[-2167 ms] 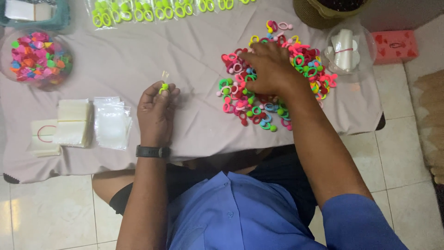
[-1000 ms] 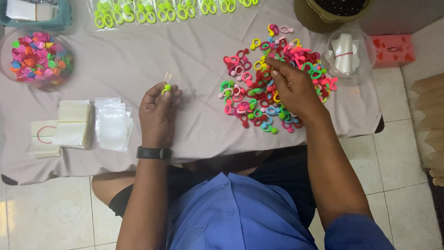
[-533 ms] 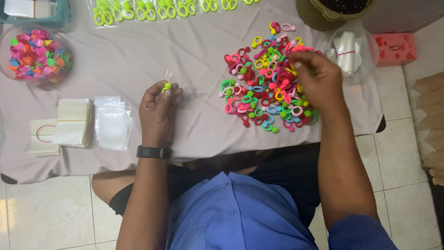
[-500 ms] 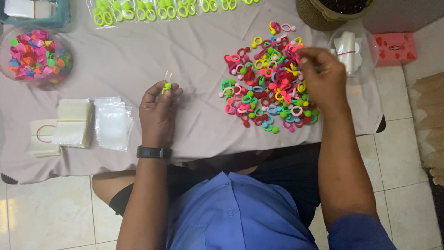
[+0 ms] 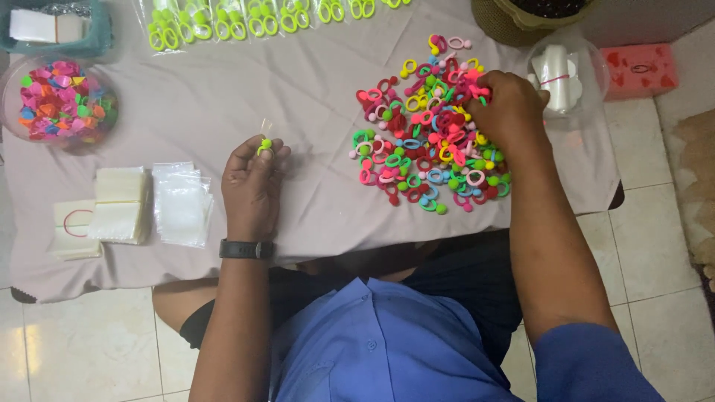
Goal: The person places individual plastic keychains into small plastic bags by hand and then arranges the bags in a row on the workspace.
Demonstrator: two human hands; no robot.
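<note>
A heap of small coloured plastic rings [image 5: 417, 141], pink, red, green, yellow and blue, lies on the grey cloth-covered table [image 5: 298, 97]. My right hand [image 5: 506, 108] rests on the heap's right side with its fingers curled into the rings; whether it has one pinched is hidden. My left hand [image 5: 253, 182], with a black wristwatch, pinches a lime-green ring [image 5: 264, 143] inside a small clear bag at table centre.
A stack of clear bags [image 5: 182, 202] and white pads [image 5: 119, 205] lie left of my left hand. A clear bowl of coloured pieces [image 5: 63, 104] stands far left. Bagged green rings [image 5: 246, 16] line the back edge. A clear container [image 5: 558, 71] and pink box [image 5: 640, 71] sit right.
My right hand has slid from the middle of the heap to its right and far side. My left hand has kept still with the green ring.
</note>
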